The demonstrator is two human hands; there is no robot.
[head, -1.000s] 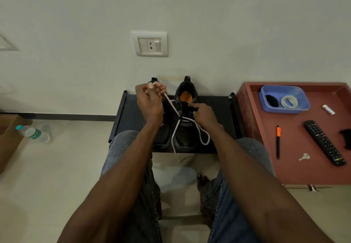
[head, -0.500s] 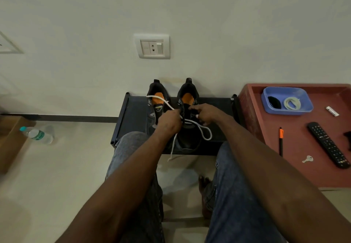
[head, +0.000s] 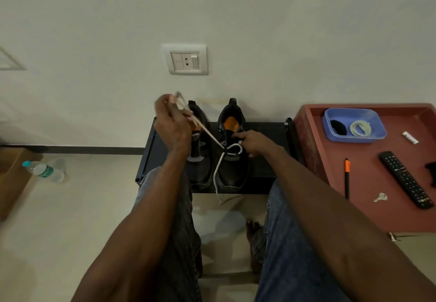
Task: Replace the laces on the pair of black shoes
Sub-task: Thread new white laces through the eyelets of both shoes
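- Both black shoes stand side by side on the low black rack point(head: 264, 136) against the far wall; the right shoe point(head: 232, 160) carries the white lace point(head: 215, 174), the left shoe point(head: 200, 160) shows none that we can see.
- Our left hand point(head: 172, 127) is clenched on one lace end, drawn taut up and to the left.
- Our right hand point(head: 253, 142) pins the lace loop at the eyelets.
- We judge the step as pulling slack through an eyelet.
- To do it well, we advise pulling along the eyelet's line, pinning the shoe down, and keeping both ends even.
- A spare coiled lace point(head: 360, 128) waits in the blue tray point(head: 377, 136) on the desk point(head: 368, 198), far right.
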